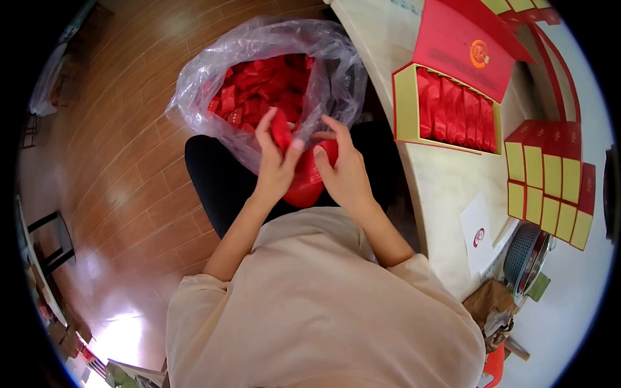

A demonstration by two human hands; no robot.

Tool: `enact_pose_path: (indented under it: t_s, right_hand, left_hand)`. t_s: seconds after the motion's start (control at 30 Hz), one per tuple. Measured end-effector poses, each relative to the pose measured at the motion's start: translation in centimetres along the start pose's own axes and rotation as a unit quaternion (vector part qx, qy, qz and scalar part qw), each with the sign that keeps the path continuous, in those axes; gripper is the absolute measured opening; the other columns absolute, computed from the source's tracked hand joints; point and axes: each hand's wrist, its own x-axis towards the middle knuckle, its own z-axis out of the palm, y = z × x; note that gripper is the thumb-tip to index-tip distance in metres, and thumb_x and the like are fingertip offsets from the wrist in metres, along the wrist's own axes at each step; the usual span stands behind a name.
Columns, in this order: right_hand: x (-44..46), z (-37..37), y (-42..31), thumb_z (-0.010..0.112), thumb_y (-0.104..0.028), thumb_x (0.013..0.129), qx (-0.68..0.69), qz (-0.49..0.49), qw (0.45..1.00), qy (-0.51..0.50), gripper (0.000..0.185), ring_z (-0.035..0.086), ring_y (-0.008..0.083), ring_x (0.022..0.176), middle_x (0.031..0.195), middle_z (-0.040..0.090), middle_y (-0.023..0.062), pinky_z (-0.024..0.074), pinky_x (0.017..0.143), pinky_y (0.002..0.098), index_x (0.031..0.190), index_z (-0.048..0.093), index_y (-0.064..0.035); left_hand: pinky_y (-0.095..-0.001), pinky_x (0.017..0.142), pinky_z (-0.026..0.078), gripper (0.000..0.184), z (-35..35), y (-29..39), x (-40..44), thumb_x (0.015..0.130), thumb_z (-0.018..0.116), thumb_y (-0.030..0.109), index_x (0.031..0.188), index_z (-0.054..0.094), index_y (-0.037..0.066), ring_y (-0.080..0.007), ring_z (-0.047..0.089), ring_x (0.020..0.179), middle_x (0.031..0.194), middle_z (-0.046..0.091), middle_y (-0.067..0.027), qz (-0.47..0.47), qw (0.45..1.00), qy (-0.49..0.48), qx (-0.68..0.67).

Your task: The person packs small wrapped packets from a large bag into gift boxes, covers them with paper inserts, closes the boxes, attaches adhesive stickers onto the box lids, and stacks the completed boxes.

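Note:
My left hand [277,169] pinches a small red packet [281,131] between thumb and fingers, over the near edge of a clear plastic bag [194,84]. Beside it, my right hand [346,169] has its fingers curled around another red packet [331,150]. Many more shiny red packets [259,87] fill the open bag, which sits in front of my knees. Something red [304,194] lies below my hands at my lap; what it is I cannot make out.
On the pale table [440,187] to the right stands an open red and gold box [404,107] with a row of upright red packets [456,110]. Stacked gold and red boxes [550,174], a white printed sheet [475,236] and a grey basket [522,252] are farther right.

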Motion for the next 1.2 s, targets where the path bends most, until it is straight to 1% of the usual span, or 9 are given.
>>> enact_pose_path:
  t_s: [0.17, 0.23, 0.37, 0.5, 0.57, 0.8, 1.0, 1.1, 1.2]
  right_hand:
    - [1.2, 1.7, 2.4, 0.049, -0.015, 0.094, 0.129, 0.121, 0.982, -0.059, 0.045, 0.057, 0.0303, 0.108, 0.114, 0.057, 0.0213, 0.0417, 0.096, 0.0333, 0.135, 0.037, -0.0013]
    - [1.2, 1.3, 1.6, 0.046, -0.021, 0.098, 0.204, 0.164, 0.958, -0.116, 0.043, 0.044, 0.0209, 0.122, 0.129, 0.048, 0.0129, 0.0322, 0.104, 0.0302, 0.136, 0.038, -0.0031]
    - [1.2, 0.7, 3.1, 0.051, -0.012, 0.089, 0.069, 0.032, 0.978, -0.195, 0.053, 0.040, 0.0250, 0.126, 0.128, 0.045, 0.0135, 0.0309, 0.106, 0.0332, 0.139, 0.036, -0.0039]
    - [0.6, 0.5, 2.7, 0.058, -0.007, 0.079, 0.079, 0.048, 0.980, -0.177, 0.060, 0.039, 0.0283, 0.127, 0.128, 0.044, 0.0146, 0.0333, 0.105, 0.0348, 0.136, 0.039, -0.0048]
    - [0.6, 0.2, 2.8, 0.065, -0.004, 0.073, -0.026, -0.054, 0.985, -0.160, 0.057, 0.039, 0.0306, 0.126, 0.128, 0.042, 0.0159, 0.0351, 0.104, 0.0351, 0.127, 0.046, -0.0056]
    - [1.4, -2.3, 2.2, 0.076, -0.010, 0.071, 0.001, -0.027, 0.973, -0.228, 0.037, 0.059, 0.0178, 0.079, 0.085, 0.060, 0.0088, 0.0477, 0.074, 0.0293, 0.100, 0.054, -0.0027]
    - [2.5, -4.4, 3.4, 0.073, -0.016, 0.079, 0.099, 0.066, 0.993, -0.028, 0.043, 0.059, 0.0134, 0.080, 0.091, 0.060, 0.0085, 0.0491, 0.070, 0.0281, 0.112, 0.049, -0.0029]
    - [2.5, -4.1, 3.5, 0.065, -0.009, 0.085, 0.181, 0.110, 0.977, -0.003, 0.038, 0.059, 0.0108, 0.077, 0.096, 0.059, 0.0070, 0.0496, 0.061, 0.0242, 0.117, 0.048, -0.0029]
    - [1.6, -2.0, 4.7, 0.060, -0.009, 0.089, 0.444, 0.206, 0.870, 0.049, 0.024, 0.063, 0.0153, 0.079, 0.097, 0.061, 0.0081, 0.0514, 0.057, 0.0278, 0.111, 0.050, -0.0048]
  left_hand:
    - [-0.0379, 0.111, 0.026, 0.084, -1.4, 0.4, -1.5, 0.086, 0.065, 0.021, 0.147, 0.009, 0.006, -0.0274, 0.034, 0.132, 0.143, 0.027, -0.0164, 0.048, 0.982, -0.159, 0.085]
    - [-0.0386, 0.110, 0.027, 0.098, -2.0, 1.2, -1.7, 0.074, 0.076, 0.019, 0.147, 0.011, 0.008, -0.0311, 0.031, 0.133, 0.143, 0.026, -0.0182, -0.035, 0.980, -0.197, 0.007]
    - [-0.0371, 0.114, 0.020, 0.106, -2.4, 2.6, -1.5, 0.069, 0.067, 0.006, 0.149, -0.002, 0.013, -0.0274, 0.024, 0.139, 0.149, 0.020, -0.0169, -0.074, 0.965, -0.253, 0.005]
    - [-0.0361, 0.114, 0.020, 0.110, -2.2, 2.4, -1.5, 0.069, 0.067, 0.007, 0.149, -0.008, 0.014, -0.0275, 0.020, 0.141, 0.151, 0.015, -0.0171, -0.097, 0.958, -0.271, 0.002]
    - [-0.0353, 0.114, 0.018, 0.112, -2.2, 1.4, -1.6, 0.071, 0.070, 0.012, 0.149, -0.010, 0.014, -0.0275, 0.018, 0.142, 0.152, 0.011, -0.0168, -0.140, 0.940, -0.312, 0.003]
    - [-0.0358, 0.110, 0.027, 0.109, -3.3, 1.0, -1.7, 0.071, 0.075, 0.021, 0.150, 0.000, 0.011, -0.0286, 0.032, 0.135, 0.146, 0.025, -0.0183, -0.179, 0.906, -0.384, 0.010]
    - [-0.0264, 0.080, 0.042, 0.097, -4.4, 1.1, -1.4, 0.069, 0.067, 0.032, 0.150, 0.016, 0.013, -0.0147, 0.050, 0.088, 0.128, 0.049, -0.0168, -0.291, 0.852, -0.264, -0.347]
    - [-0.0276, 0.082, 0.042, 0.092, -4.1, 1.0, -0.9, 0.072, 0.063, 0.029, 0.150, 0.016, 0.016, -0.0161, 0.051, 0.091, 0.123, 0.051, -0.0150, -0.219, 0.892, -0.185, -0.349]
    - [-0.0287, 0.084, 0.042, 0.084, -3.1, 1.2, -0.9, 0.076, 0.060, 0.027, 0.149, 0.019, 0.019, -0.0174, 0.051, 0.092, 0.121, 0.050, -0.0132, -0.187, 0.913, -0.109, -0.345]
